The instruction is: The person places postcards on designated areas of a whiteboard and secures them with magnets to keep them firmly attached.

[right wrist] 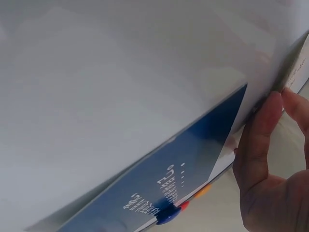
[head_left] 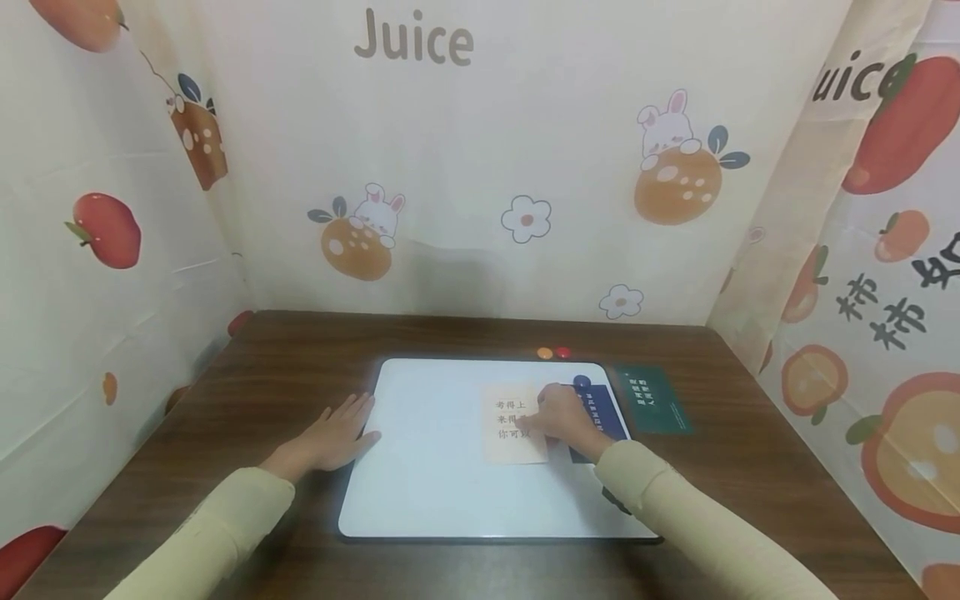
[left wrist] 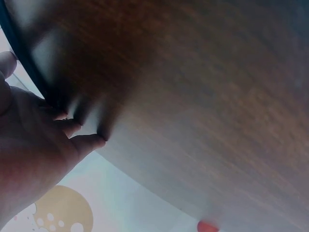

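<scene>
A white board (head_left: 435,467) with a dark rim lies on the brown table (head_left: 225,400). My left hand (head_left: 333,437) lies flat on the table with straight fingers, its fingertips touching the board's left edge (left wrist: 19,53). A cream card (head_left: 510,425) with printed characters lies on the board, and my right hand (head_left: 558,417) rests on its right side. In the right wrist view thumb and forefinger (right wrist: 263,125) meet at the cream card's (right wrist: 299,72) edge. A dark blue card (head_left: 603,412) lies just right of that hand, with a blue magnet (head_left: 582,382) at its top end.
A dark green card (head_left: 651,400) lies on the table right of the board. An orange magnet (head_left: 545,352) and a red magnet (head_left: 562,352) sit at the board's far edge. Printed fabric walls (head_left: 480,167) close in the table at the back and on both sides.
</scene>
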A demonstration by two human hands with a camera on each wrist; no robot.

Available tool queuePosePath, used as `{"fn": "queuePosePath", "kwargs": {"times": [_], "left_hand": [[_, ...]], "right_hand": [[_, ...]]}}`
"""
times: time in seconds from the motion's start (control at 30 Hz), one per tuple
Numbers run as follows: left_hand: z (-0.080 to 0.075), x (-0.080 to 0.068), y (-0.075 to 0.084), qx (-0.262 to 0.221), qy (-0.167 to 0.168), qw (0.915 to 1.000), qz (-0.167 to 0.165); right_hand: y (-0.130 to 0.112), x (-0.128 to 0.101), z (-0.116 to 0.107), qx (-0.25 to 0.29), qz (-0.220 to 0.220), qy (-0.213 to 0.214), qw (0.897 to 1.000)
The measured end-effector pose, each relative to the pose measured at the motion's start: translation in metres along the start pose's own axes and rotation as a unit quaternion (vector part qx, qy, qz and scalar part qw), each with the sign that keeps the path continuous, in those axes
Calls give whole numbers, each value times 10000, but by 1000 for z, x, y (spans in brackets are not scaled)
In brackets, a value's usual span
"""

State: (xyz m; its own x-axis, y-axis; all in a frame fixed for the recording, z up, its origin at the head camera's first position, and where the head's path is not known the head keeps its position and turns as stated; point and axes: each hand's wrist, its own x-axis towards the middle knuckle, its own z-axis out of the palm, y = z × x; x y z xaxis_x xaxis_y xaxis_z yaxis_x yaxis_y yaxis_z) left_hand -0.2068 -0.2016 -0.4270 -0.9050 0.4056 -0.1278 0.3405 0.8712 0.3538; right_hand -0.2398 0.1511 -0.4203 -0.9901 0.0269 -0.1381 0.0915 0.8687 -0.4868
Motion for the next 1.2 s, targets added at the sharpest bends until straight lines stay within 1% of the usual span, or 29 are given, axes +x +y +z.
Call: {"fn": "queuePosePath", "kwargs": {"times": [0.33,0.47,0.73,0.87,1.0,1.1,1.2], "left_hand": [[0,-1,2,-97,-44,9999,-50],[1,-1,0,-107,-16,9999,-42],[3,-3,0,-117,25,9999,17],[2,-3,1,-147,15,9999,15],[1,-2,1,-107,17,9999,-2],[1,-1,-1,-72,41,10000,17],[1,0,-1,-77,58,10000,26]], "right_hand": [[-3,-2,-2,-302,-316,-28,9990],[-4,-4,-3,-203,-352,43,9992],[-6,-6,-4,-225,-664,149,9974],[-7,-1,-10,-144,-712,221,9971],[-5,9,-21,-123,-611,312,9976],[1,19,-30,-152,-563,397,9975],[7,28,-40,-136,-621,461,9969]]}}
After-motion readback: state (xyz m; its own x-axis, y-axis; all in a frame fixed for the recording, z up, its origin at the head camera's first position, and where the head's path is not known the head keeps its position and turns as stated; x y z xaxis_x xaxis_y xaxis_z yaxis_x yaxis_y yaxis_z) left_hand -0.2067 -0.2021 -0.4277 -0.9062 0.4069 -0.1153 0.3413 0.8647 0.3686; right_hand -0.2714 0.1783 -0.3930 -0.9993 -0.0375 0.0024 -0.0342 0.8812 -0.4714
